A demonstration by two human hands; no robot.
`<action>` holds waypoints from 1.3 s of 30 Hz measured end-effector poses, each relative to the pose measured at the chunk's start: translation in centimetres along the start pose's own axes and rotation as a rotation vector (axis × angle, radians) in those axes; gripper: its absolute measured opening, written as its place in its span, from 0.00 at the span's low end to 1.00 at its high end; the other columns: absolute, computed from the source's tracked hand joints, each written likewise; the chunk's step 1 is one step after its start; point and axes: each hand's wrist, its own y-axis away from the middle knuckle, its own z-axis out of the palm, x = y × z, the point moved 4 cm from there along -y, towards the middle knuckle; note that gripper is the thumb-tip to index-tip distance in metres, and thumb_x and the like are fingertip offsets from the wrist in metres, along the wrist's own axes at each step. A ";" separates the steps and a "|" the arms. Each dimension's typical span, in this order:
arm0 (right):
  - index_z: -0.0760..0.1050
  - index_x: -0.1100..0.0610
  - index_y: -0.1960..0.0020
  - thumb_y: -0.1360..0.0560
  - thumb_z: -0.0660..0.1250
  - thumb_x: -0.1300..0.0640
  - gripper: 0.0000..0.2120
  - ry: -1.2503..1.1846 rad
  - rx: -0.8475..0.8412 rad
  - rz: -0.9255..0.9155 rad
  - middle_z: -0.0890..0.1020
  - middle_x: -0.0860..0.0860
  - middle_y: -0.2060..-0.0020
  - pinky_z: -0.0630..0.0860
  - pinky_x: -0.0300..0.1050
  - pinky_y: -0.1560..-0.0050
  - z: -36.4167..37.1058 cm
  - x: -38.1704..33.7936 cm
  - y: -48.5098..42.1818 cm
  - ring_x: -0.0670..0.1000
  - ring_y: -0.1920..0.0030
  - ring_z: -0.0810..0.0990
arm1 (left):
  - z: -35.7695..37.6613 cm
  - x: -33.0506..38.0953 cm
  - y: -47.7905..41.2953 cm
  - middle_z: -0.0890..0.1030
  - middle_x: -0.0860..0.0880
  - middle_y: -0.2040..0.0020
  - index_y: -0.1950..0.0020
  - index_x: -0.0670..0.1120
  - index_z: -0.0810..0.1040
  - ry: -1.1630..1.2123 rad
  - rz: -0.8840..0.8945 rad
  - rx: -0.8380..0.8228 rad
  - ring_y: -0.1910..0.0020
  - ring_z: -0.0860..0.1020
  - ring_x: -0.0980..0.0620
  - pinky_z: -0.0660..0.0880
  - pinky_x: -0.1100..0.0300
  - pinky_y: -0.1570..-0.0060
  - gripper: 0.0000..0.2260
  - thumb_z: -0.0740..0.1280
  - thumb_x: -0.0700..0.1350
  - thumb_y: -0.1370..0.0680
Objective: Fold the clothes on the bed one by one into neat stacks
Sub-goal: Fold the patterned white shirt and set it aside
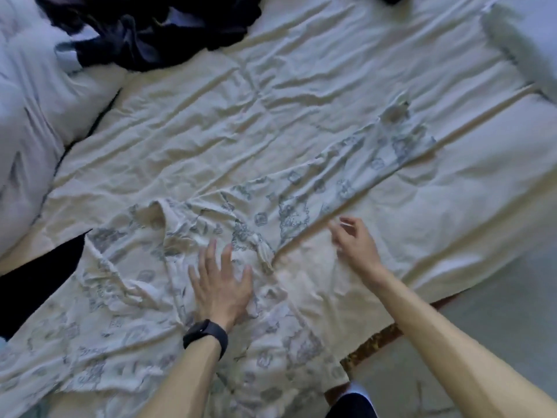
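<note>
**Printed garment (289,206): soft, light, and apt to creep**

It lies spread on the bed sheet (271,101). Its body is directly under my left hand (221,285), and one long sleeve runs away past my right fingertips toward the far side. My left fingers are straight and fanned apart, with the palm flat on the cloth, pinning it. My right hand (355,239) is at the sleeve's near edge, fingers loosely curled and thumb close to forefinger. That hand is blurred, so I cannot tell whether it nips the hem or only hangs over it.

Judging by the fine wrinkles all over it, this is thin, limp fabric with no stiffness to hold a crease. I expect it to weigh next to nothing and to slide with the rumpled sheet beneath if I push rather than lift. Garment and sheet are nearly the same pale colour, so I will have to find edges by the print.

The best places to take hold, I judge, are these:

- **The sleeve:** along its near edge, right by my right fingers, then further out toward the cuff.
- **The neck opening:** its rim lies beyond and to the left of my left fingertips.
- **The bottom hem:** it is back toward my wrists, though I cannot make it out clearly.

Pinch each between thumb and forefinger, lift it clear, lay it over, then smooth with a flat palm. The watch (205,333) on my left wrist might catch a loose fold if I drag.

A dark heap of clothes (150,31) waits well beyond my left fingertips.
</note>
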 end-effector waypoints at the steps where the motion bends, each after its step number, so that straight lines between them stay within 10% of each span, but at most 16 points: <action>1: 0.70 0.53 0.37 0.32 0.72 0.34 0.32 -0.108 0.075 0.038 0.80 0.51 0.48 0.79 0.49 0.51 -2.6 -0.4 -2.4 0.49 0.51 0.81 | 0.5 3.2 -1.5 0.50 0.49 0.18 0.22 0.57 0.59 -0.021 0.089 -0.028 0.19 0.44 0.48 0.40 0.41 0.23 0.28 0.54 0.63 0.21; 4: 0.65 0.54 0.41 0.25 0.74 0.48 0.22 -0.439 0.212 0.076 0.74 0.50 0.62 0.69 0.37 0.73 -8.9 -2.6 -8.8 0.44 0.68 0.75 | 2.2 11.6 -5.4 0.38 0.53 0.18 0.19 0.63 0.45 -0.108 0.280 -0.098 0.20 0.36 0.48 0.32 0.42 0.25 0.27 0.50 0.63 0.17; 9: 0.76 0.56 0.34 0.27 0.77 0.54 0.23 -0.704 0.327 0.151 0.85 0.51 0.47 0.78 0.39 0.67 -13.5 -6.7 -15.1 0.47 0.55 0.85 | 4.1 17.3 -9.9 0.31 0.54 0.20 0.22 0.66 0.35 -0.218 0.346 -0.196 0.22 0.29 0.46 0.30 0.38 0.26 0.27 0.44 0.65 0.18; 16: 0.80 0.55 0.46 0.28 0.70 0.66 0.12 -0.693 0.316 0.097 0.83 0.53 0.61 0.80 0.44 0.66 -13.2 -8.1 -14.4 0.51 0.64 0.82 | 4.2 17.4 -12.8 0.36 0.52 0.19 0.21 0.68 0.42 -0.191 0.355 -0.178 0.20 0.35 0.42 0.35 0.30 0.29 0.33 0.54 0.68 0.22; 21: 0.79 0.52 0.52 0.22 0.70 0.64 0.07 -0.335 0.185 -0.286 0.82 0.46 0.59 0.76 0.37 0.60 -7.1 -11.2 -4.4 0.41 0.62 0.79 | -3.3 17.6 -7.8 0.83 0.53 0.40 0.41 0.52 0.83 0.857 0.077 -0.175 0.38 0.78 0.55 0.70 0.47 0.31 0.25 0.62 0.67 0.27; 25: 0.81 0.44 0.41 0.24 0.69 0.58 0.14 0.385 -0.123 -0.820 0.80 0.48 0.56 0.75 0.44 0.53 1.6 -9.6 5.5 0.48 0.54 0.77 | -9.1 14.1 -1.7 0.85 0.45 0.51 0.42 0.47 0.82 1.596 -0.145 -0.676 0.52 0.83 0.46 0.78 0.51 0.44 0.29 0.63 0.70 0.26; 28: 0.74 0.41 0.30 0.26 0.68 0.55 0.25 0.760 -0.317 -1.065 0.76 0.45 0.53 0.73 0.47 0.51 6.9 -6.2 11.5 0.48 0.52 0.71 | -11.5 7.9 2.4 0.71 0.42 0.68 0.62 0.39 0.75 1.466 -0.231 -0.447 0.71 0.70 0.46 0.73 0.57 0.68 0.23 0.76 0.59 0.29; 34: 0.69 0.48 0.29 0.23 0.70 0.51 0.24 0.512 -0.390 -0.724 0.78 0.43 0.46 0.77 0.45 0.45 12.0 5.2 19.1 0.43 0.45 0.78 | -12.2 -5.3 15.2 0.86 0.43 0.54 0.47 0.40 0.84 1.734 -0.577 -0.032 0.55 0.85 0.45 0.82 0.55 0.58 0.07 0.67 0.37 0.20; 39: 0.58 0.47 0.21 0.21 0.62 0.41 0.31 1.295 -0.455 -0.470 0.58 0.52 0.22 0.72 0.57 0.33 15.1 14.7 19.7 0.58 0.24 0.59 | -7.3 -15.1 26.0 0.85 0.43 0.45 0.40 0.42 0.82 1.920 -0.839 -0.069 0.45 0.84 0.44 0.79 0.46 0.44 0.11 0.65 0.40 0.19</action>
